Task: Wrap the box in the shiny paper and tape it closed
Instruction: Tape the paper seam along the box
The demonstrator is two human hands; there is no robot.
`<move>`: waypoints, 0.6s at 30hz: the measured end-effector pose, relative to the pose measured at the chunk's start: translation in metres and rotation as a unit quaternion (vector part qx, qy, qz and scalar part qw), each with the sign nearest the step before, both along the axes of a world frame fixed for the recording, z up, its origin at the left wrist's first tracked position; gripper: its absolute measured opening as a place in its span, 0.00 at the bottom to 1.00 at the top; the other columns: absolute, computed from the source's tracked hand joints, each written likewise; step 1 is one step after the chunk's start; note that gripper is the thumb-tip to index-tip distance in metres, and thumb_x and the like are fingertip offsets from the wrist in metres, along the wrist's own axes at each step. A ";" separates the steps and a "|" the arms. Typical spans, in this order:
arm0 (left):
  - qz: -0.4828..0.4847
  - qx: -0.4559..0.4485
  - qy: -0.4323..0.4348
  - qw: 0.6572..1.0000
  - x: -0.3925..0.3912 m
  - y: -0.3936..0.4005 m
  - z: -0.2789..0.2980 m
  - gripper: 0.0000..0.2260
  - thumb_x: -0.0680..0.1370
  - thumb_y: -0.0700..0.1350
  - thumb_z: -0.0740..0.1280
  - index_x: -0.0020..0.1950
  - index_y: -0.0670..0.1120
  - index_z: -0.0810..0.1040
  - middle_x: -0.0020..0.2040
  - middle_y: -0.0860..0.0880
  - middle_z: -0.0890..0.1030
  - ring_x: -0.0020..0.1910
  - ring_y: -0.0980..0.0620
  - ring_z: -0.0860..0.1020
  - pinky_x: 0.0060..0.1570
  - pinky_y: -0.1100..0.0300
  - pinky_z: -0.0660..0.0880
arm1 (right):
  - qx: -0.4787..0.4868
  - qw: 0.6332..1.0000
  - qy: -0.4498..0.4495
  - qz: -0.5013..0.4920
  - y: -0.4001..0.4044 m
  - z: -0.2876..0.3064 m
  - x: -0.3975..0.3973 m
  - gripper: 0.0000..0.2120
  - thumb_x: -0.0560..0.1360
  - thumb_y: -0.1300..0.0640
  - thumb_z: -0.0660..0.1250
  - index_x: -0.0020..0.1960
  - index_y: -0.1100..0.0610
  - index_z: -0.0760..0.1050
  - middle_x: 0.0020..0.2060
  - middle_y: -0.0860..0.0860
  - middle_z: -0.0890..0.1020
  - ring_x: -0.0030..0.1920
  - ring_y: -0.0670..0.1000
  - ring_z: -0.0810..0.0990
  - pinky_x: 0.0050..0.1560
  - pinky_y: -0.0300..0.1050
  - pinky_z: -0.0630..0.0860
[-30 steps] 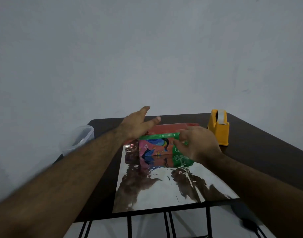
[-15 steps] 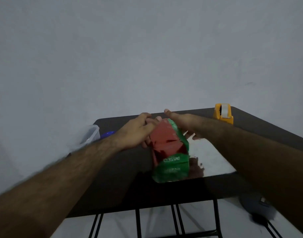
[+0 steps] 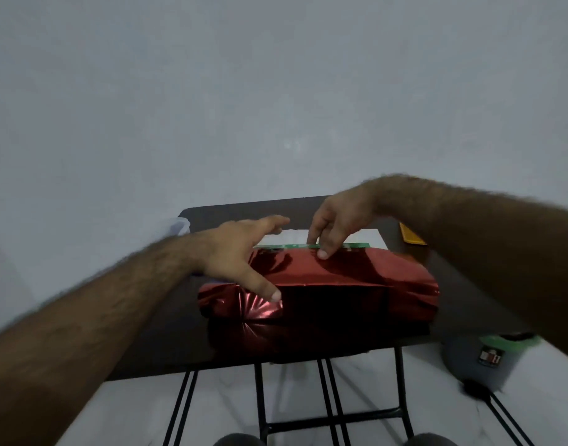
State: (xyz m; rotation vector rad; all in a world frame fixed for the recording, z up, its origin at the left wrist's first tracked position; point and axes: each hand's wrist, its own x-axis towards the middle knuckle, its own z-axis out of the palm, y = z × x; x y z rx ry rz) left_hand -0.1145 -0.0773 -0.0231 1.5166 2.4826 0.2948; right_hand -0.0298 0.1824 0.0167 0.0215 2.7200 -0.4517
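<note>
Box point(image 3: 311, 245) sits on the table point(image 3: 469, 284) under red shiny paper point(image 3: 324, 284) — left hand point(image 3: 240, 255) spread, pressing it flat; right hand's point(image 3: 337, 223) fingertips pin its top edge — likely holding for tape.

Your shiny paper point(image 3: 324, 278) is glossy red foil, creased and mirror-bright, with a silvery underside at twelve o'clock. Below it your table point(image 3: 469, 284) looks dark, smooth and faintly reflective, on thin black metal legs point(image 3: 260, 397).
</note>
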 end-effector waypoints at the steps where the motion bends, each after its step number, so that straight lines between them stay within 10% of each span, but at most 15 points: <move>1: 0.005 -0.031 0.023 0.999 0.002 0.003 0.000 0.62 0.59 0.76 0.79 0.84 0.65 0.48 0.80 0.59 0.68 0.79 0.53 0.67 0.78 0.48 0.66 | 0.016 1.000 -0.001 0.001 0.003 0.005 0.003 0.19 0.70 0.47 0.82 0.60 0.46 0.86 0.47 0.36 0.88 0.56 0.41 0.83 0.72 0.49 0.74; 12: 0.059 -0.053 0.072 0.994 0.017 -0.006 -0.007 0.63 0.58 0.80 0.74 0.84 0.63 0.44 0.74 0.57 0.73 0.72 0.49 0.74 0.80 0.46 0.56 | 0.090 0.989 0.082 -0.088 0.061 -0.006 0.045 0.20 0.73 0.69 0.74 0.59 0.50 0.85 0.50 0.44 0.87 0.48 0.43 0.84 0.41 0.31 0.75; 18: 0.078 -0.052 0.068 0.993 0.024 -0.003 -0.005 0.64 0.60 0.80 0.74 0.85 0.63 0.41 0.80 0.54 0.70 0.78 0.46 0.70 0.81 0.43 0.56 | -0.033 0.954 0.262 -0.142 0.043 -0.016 0.031 0.16 0.78 0.67 0.65 0.56 0.52 0.86 0.50 0.44 0.84 0.54 0.46 0.81 0.53 0.40 0.75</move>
